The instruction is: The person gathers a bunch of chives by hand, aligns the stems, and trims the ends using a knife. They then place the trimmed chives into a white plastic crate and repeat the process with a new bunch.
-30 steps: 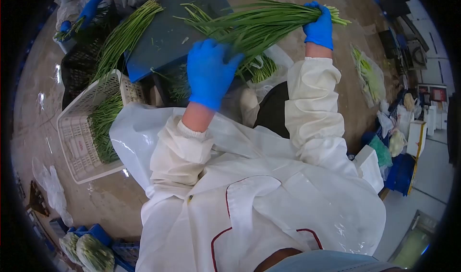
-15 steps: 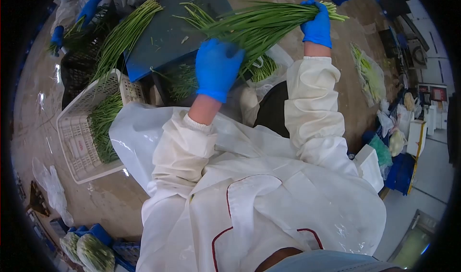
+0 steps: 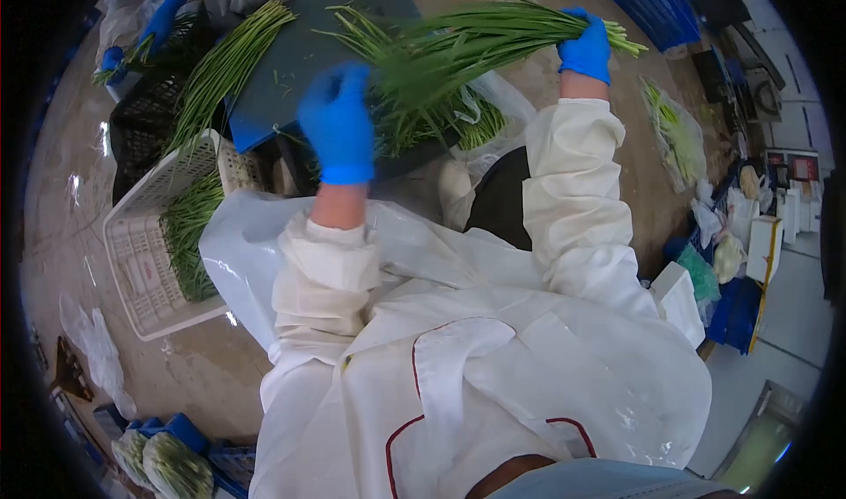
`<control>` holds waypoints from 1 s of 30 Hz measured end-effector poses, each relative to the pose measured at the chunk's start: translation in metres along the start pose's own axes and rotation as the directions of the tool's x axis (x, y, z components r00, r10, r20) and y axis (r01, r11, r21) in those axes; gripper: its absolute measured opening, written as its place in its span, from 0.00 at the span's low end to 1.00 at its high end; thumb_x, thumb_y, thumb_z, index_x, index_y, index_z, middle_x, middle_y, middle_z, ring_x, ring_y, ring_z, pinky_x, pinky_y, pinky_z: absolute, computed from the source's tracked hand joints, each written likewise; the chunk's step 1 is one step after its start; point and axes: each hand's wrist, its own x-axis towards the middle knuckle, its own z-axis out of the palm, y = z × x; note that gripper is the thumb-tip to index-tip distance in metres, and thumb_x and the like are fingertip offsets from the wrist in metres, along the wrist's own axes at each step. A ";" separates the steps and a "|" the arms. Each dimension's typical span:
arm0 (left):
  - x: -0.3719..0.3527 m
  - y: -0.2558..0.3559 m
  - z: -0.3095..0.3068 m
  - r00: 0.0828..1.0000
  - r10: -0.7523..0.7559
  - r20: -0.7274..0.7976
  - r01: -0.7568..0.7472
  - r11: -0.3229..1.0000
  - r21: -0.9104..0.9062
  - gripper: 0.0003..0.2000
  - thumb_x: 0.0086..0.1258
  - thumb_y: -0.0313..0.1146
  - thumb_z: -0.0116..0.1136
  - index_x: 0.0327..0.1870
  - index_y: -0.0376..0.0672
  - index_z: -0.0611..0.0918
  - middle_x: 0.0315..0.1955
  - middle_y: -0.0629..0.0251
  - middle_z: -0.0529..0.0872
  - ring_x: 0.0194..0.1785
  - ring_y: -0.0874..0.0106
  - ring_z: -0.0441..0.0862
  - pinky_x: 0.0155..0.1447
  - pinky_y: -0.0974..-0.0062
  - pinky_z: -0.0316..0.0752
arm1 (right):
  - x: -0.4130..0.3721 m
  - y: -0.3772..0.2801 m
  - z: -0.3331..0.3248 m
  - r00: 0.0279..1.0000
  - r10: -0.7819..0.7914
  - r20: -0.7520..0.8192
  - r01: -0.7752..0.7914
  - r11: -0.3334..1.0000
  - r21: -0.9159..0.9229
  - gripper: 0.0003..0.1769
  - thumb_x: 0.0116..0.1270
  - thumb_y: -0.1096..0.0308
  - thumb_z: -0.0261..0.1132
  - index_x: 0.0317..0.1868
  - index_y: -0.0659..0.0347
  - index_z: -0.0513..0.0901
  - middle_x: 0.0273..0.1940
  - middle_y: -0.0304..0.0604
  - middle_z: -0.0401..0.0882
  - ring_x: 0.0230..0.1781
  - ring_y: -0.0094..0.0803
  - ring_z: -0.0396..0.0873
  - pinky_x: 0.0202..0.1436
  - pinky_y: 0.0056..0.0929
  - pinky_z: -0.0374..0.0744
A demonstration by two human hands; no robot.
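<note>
High on the right, my gloved right hand point(image 3: 586, 48) is wrapped round the pale stem ends of a bunch of chives point(image 3: 493, 36). The long green leaves fan out leftward, and their tips are blurred. My gloved left hand point(image 3: 337, 125) is left of these tips, over the near edge of a dark blue board point(image 3: 308, 45); its fingers are smeared by motion. A few more chives point(image 3: 359, 34) lie on the board. Below the held leaves, a dark crate point(image 3: 304, 169) contains loose greens, beside a clear plastic bag point(image 3: 515, 103) of chives.
A white crate point(image 3: 132, 261) with greens stands at left, with a long bundle of chives point(image 3: 225, 76) above it. Beyond is a black crate point(image 3: 132, 138), where another person's blue-gloved hands point(image 3: 163, 19) work. Bagged greens point(image 3: 674, 133) lie on the floor at right, near a blue crate point(image 3: 652, 6).
My left hand has moved left, away from the held chives. My right hand keeps its grip and has shifted slightly right; the leaves' tips have swung.
</note>
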 end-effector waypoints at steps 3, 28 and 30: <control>0.033 -0.032 -0.037 0.995 0.031 0.098 -0.051 0.978 0.204 0.07 0.60 0.25 0.61 0.37 0.32 0.83 0.30 0.66 0.84 0.35 0.77 0.78 0.41 0.78 0.73 | -0.005 0.002 -0.010 0.984 -0.159 0.080 0.173 0.958 -0.228 0.08 0.63 0.67 0.52 0.33 0.63 0.75 0.33 0.49 0.78 0.37 0.44 0.77 0.46 0.42 0.77; 0.012 -0.001 0.061 0.803 0.402 0.439 -0.595 0.585 0.551 0.08 0.55 0.34 0.64 0.33 0.42 0.85 0.32 0.58 0.81 0.40 0.59 0.78 0.46 0.64 0.73 | -0.024 0.009 0.042 0.959 0.267 0.100 -0.284 0.874 0.395 0.06 0.60 0.74 0.54 0.37 0.67 0.72 0.31 0.50 0.76 0.34 0.44 0.77 0.47 0.44 0.79; 0.011 -0.002 0.063 0.788 0.435 0.436 -0.616 0.560 0.555 0.07 0.54 0.33 0.63 0.32 0.43 0.85 0.31 0.58 0.81 0.40 0.59 0.78 0.46 0.65 0.73 | -0.025 0.010 0.042 0.960 0.267 0.089 -0.280 0.865 0.418 0.05 0.60 0.75 0.55 0.36 0.67 0.72 0.30 0.49 0.75 0.33 0.43 0.76 0.46 0.45 0.79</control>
